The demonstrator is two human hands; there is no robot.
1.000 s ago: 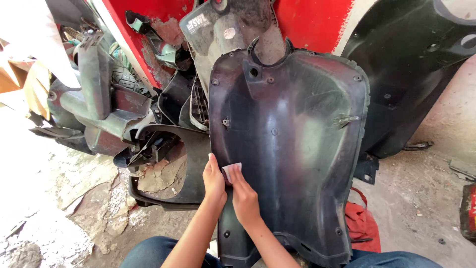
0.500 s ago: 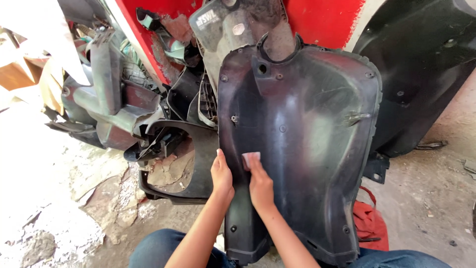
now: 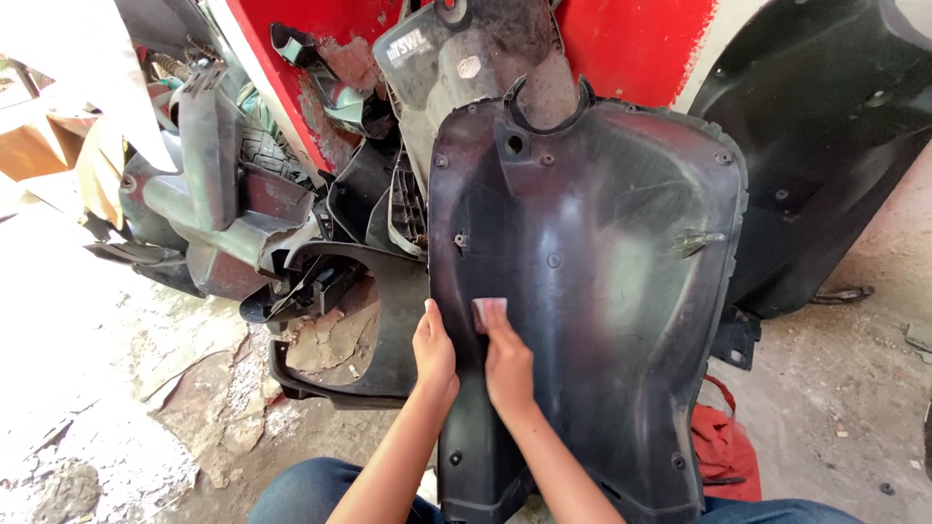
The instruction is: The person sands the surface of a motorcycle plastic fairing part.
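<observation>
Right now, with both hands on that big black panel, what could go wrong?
1. The black panel stands upright, steadied only by the left hand at its edge; it could tip.
2. The right hand presses a small pale pad on the panel; the pad might slip from the fingers.
3. Loose parts crowd the left side and could snag.

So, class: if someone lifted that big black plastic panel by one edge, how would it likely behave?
The black plastic panel is probably light for its size, since it looks thin and moulded. Held by one edge, it would likely flex. Standing upright, steadied by the left hand, it seems apt to tip.
</observation>
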